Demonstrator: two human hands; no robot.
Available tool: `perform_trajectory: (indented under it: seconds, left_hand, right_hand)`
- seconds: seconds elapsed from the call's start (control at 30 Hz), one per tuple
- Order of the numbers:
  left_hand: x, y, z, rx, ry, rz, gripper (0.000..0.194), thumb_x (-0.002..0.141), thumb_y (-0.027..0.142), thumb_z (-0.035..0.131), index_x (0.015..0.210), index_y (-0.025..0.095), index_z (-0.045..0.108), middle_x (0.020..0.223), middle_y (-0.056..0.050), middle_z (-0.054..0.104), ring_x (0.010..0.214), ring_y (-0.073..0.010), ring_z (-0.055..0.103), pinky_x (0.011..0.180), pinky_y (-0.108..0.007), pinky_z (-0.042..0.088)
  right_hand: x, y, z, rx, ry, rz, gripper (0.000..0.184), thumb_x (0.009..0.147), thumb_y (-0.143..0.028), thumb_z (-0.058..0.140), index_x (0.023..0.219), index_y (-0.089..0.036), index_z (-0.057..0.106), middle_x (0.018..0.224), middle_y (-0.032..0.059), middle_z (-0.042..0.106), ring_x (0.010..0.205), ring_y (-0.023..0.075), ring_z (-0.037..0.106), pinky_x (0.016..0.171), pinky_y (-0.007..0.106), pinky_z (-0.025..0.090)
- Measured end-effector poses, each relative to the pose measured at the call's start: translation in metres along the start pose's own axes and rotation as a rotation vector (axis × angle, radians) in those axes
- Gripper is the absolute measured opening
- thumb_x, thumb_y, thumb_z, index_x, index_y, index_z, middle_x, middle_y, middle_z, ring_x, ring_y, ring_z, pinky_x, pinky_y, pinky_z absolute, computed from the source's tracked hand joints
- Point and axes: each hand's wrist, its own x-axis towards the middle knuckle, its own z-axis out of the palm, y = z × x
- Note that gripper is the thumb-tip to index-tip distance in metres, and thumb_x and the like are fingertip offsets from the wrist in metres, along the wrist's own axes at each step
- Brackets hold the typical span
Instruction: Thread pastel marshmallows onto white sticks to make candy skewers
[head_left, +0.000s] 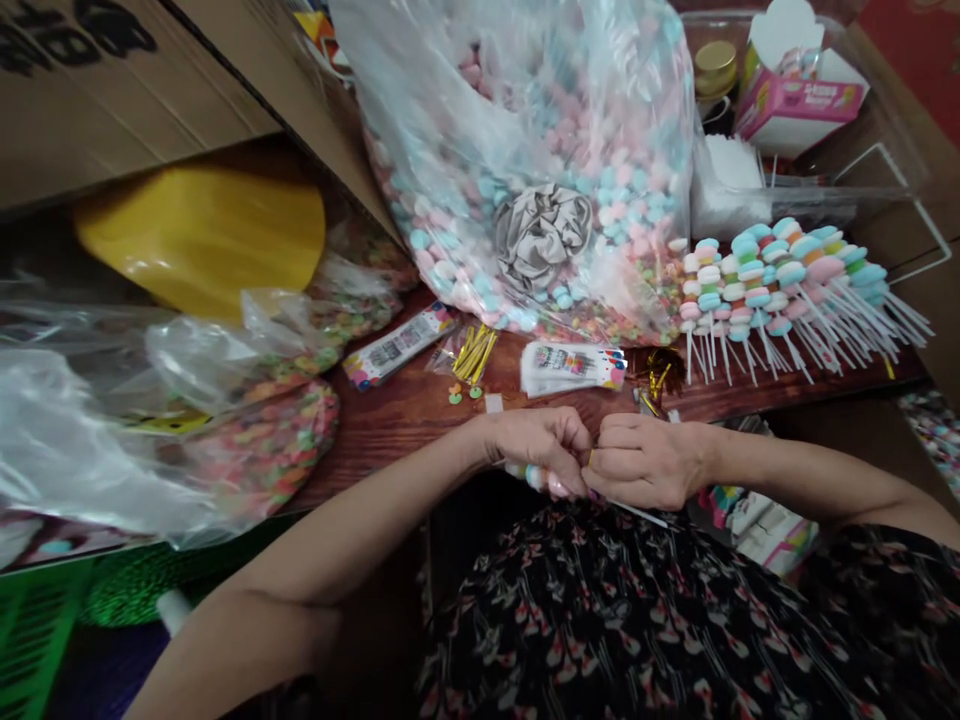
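My left hand (536,450) is curled around a skewer of pastel candy discs (534,478), most of which it hides. My right hand (645,462) is closed against the left, and its fingertips pinch at the skewer's top. A small gold glint (590,458) shows there. The skewer's white stick (637,512) runs out to the right beneath my right hand. Just beyond my hands, on the wooden table (405,420), lie a stack of printed wrappers (571,367) and a small bag of gold twist ties (474,352).
A row of finished candy skewers (780,290) lies at the right, behind a huge clear bag of pastel candies (525,170). Bags of multicoloured candy (262,460) and a yellow scoop (202,238) crowd the left, under cardboard boxes (112,90).
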Motion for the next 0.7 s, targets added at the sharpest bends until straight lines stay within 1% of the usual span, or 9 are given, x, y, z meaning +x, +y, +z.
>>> perform_trajectory:
  seconds: [0.1,0.23,0.37,0.4,0.47,0.53,0.63,0.67,0.7]
  left_hand:
    - [0.001,0.0,-0.001,0.076,-0.053,-0.008,0.009,0.056,0.017,0.081,0.062,0.016,0.074,0.059,-0.006,0.071,0.046,-0.0157,0.062,0.045,-0.025,0.051]
    - [-0.001,0.001,0.002,0.115,-0.073,0.033,0.013,0.053,0.02,0.084,0.059,0.018,0.072,0.055,-0.003,0.068,0.044,-0.0145,0.059,0.042,-0.024,0.047]
    - [-0.004,0.004,0.003,0.161,-0.075,0.081,0.015,0.051,0.021,0.085,0.056,0.017,0.072,0.051,-0.002,0.065,0.042,-0.0143,0.055,0.039,-0.023,0.041]
    - [-0.006,0.005,0.0,0.177,-0.03,0.114,0.016,0.048,0.02,0.086,0.056,0.017,0.072,0.051,-0.002,0.065,0.042,-0.0156,0.056,0.038,-0.024,0.04]
    - [-0.011,0.008,-0.007,0.245,0.147,0.239,0.022,0.041,0.017,0.087,0.054,0.018,0.07,0.048,0.0,0.062,0.043,-0.0172,0.056,0.039,-0.025,0.039]
    - [-0.022,0.015,-0.014,0.427,0.298,0.332,0.024,0.04,0.02,0.088,0.049,0.018,0.065,0.043,0.003,0.055,0.041,-0.0154,0.052,0.039,-0.025,0.036]
    - [-0.045,0.031,-0.004,0.977,0.44,0.263,0.027,0.056,0.033,0.083,0.05,0.016,0.062,0.045,0.002,0.052,0.046,-0.0135,0.049,0.047,-0.026,0.036]
    - [-0.053,0.034,0.006,1.191,0.564,0.236,0.026,0.063,0.035,0.079,0.054,0.016,0.063,0.05,0.0,0.054,0.052,-0.0149,0.05,0.052,-0.028,0.038]
    - [-0.058,0.036,0.019,1.384,0.76,0.241,0.024,0.07,0.035,0.075,0.061,0.016,0.065,0.057,-0.003,0.057,0.059,-0.0173,0.053,0.058,-0.03,0.04]
  right_hand:
    - [0.007,-0.003,-0.002,-0.052,-0.061,-0.017,0.022,0.095,-0.021,0.046,0.079,-0.02,0.062,0.073,0.0014,0.053,0.068,0.014,0.045,0.061,0.033,0.031]
    - [0.012,-0.006,-0.002,-0.105,-0.116,0.005,0.019,0.094,-0.019,0.046,0.083,-0.022,0.062,0.073,0.0013,0.052,0.071,0.0151,0.045,0.061,0.034,0.027]
    - [0.017,-0.008,0.004,-0.133,-0.049,0.049,0.014,0.092,-0.02,0.05,0.082,-0.021,0.059,0.079,0.0027,0.056,0.081,0.0184,0.049,0.067,0.037,0.029]
    - [0.019,-0.009,0.005,-0.136,-0.014,0.05,0.014,0.091,-0.02,0.05,0.079,-0.021,0.058,0.076,0.0021,0.054,0.077,0.018,0.048,0.066,0.037,0.029]
    - [0.023,-0.012,0.007,-0.151,0.046,0.059,0.018,0.091,-0.02,0.05,0.073,-0.021,0.055,0.067,0.0002,0.049,0.067,0.0161,0.043,0.062,0.036,0.026]
    - [0.026,-0.014,0.008,-0.188,0.064,0.08,0.021,0.092,-0.019,0.049,0.071,-0.02,0.053,0.063,-0.0008,0.046,0.062,0.0151,0.039,0.06,0.035,0.023]
    - [0.025,-0.005,0.013,-0.286,0.01,0.104,0.019,0.092,-0.016,0.048,0.074,-0.019,0.055,0.063,-0.0003,0.047,0.061,0.0149,0.038,0.059,0.033,0.022]
    - [0.023,0.002,0.015,-0.322,-0.016,0.122,0.019,0.092,-0.016,0.048,0.075,-0.018,0.055,0.063,0.0006,0.049,0.061,0.0152,0.039,0.058,0.033,0.022]
    - [0.02,0.012,0.017,-0.355,-0.04,0.158,0.018,0.091,-0.015,0.048,0.075,-0.017,0.056,0.064,0.0019,0.051,0.062,0.0158,0.039,0.058,0.033,0.022]
